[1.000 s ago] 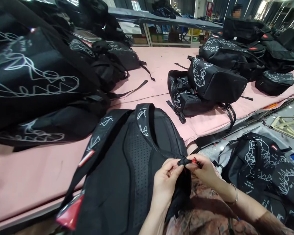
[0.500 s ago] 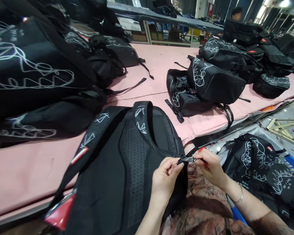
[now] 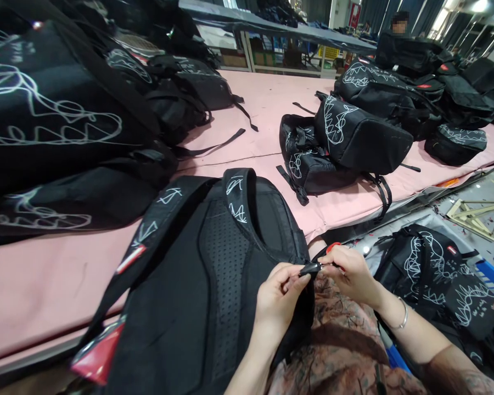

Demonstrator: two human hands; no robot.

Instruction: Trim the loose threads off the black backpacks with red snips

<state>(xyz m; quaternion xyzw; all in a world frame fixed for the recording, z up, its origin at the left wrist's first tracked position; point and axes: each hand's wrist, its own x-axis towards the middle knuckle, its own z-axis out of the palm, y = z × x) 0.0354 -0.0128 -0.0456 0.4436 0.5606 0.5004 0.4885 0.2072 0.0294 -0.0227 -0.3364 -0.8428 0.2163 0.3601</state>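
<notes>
My left hand (image 3: 278,296) pinches a small black piece (image 3: 308,269) at the right side of the backpack (image 3: 173,307). Backpack's straps-up, over the pink table's (image 3: 263,145) near edge. My right hand (image 3: 352,274) is curled around a red-handled tool (image 3: 334,248), tip at the piece. Stacked bags (image 3: 366,137) sit beyond.

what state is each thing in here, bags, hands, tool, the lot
near backpack: back panel up
left hand: pinching a black piece
right hand: closed on red-handled tool
red-handled tool: held, blades open or shut unclear
bracelet: worn on right wrist
left bags: piled up
middle bags: one resting on another
table: pink-covered
wooden frame: on the floor
</notes>
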